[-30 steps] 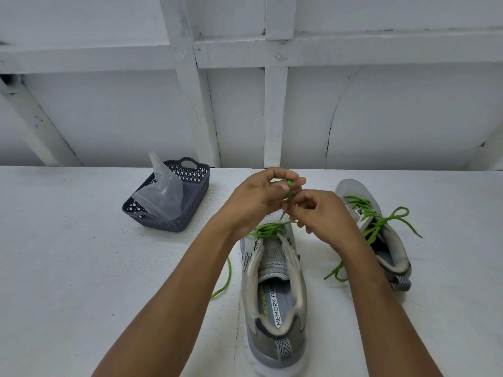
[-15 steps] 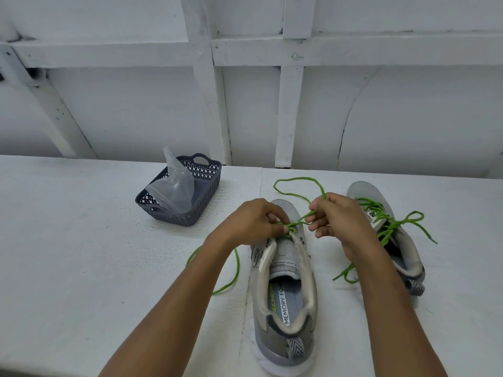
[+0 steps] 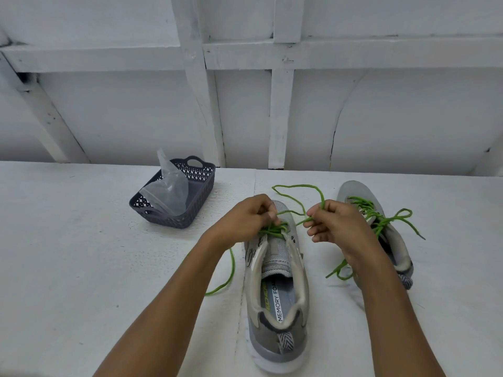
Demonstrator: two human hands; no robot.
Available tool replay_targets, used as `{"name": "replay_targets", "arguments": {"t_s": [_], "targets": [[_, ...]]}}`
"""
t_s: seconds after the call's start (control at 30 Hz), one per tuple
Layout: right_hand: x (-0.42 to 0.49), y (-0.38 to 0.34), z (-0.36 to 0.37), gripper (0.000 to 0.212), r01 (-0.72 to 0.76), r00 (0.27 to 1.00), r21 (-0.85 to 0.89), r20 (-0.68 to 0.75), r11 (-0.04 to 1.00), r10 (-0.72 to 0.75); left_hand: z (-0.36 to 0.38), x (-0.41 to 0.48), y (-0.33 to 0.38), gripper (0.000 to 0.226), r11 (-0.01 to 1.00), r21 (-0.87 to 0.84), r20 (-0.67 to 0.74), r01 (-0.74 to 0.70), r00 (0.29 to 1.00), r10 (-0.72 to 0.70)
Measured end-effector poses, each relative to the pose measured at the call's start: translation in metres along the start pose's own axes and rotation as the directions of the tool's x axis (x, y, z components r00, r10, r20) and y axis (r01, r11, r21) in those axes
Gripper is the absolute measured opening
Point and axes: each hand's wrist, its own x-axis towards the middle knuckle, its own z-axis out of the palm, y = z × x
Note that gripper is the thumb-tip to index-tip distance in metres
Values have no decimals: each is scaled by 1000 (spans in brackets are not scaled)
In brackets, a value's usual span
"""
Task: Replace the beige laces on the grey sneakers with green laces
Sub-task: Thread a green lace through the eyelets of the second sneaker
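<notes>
The near sneaker (image 3: 276,289) — insole reading "MEMORY FOAM" — sits on the table (image 3: 81,254). Left hand (image 3: 245,221) pinches the green lace (image 3: 294,191) at its eyelets; right hand (image 3: 334,224) grips the lace's loop, fingers curled.

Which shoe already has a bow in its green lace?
The sneaker on the right, behind the right hand. The middle sneaker has a loose lace, pinched by that hand and the left hand.
</notes>
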Motion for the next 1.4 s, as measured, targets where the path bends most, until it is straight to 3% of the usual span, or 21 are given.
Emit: {"name": "replay_targets", "arguments": {"t_s": [0.1,0.17,0.3,0.43,0.6,0.87,1.0,1.27,1.4], "targets": [[-3,7,-1,12,-2,998,-61,57,998,6,-3,-6,-1,16,977,-211,8,19,1000,-18],[-3,10,1,12,-5,997,-62,71,998,10,-4,-9,0,19,971,-236,-24,22,999,-29],[-4,15,2,11,30,993,-105,121,994,-17,-3,-13,0,26,996,47,-127,-72,989,77],[-8,22,5,7,72,969,-169,245,983,-29,-6,-18,4,27,961,211,22,-176,984,175],[-6,27,6,14,53,984,-143,175,988,-28,-2,-23,9,31,960,200,126,-198,977,175],[-7,31,4,12,45,990,-62,136,997,-36,0,-26,5,20,982,153,89,-109,991,97],[-6,33,5,17,68,979,-98,199,993,-47,-1,-25,5,17,986,144,89,-81,994,69],[2,34,7,23,146,984,-286,140,947,-109,0,-21,3,17,987,147,90,-71,994,58],[2,31,12,22,144,983,-302,155,942,-100,1,-23,4,16,987,152,92,-55,995,41]]}}
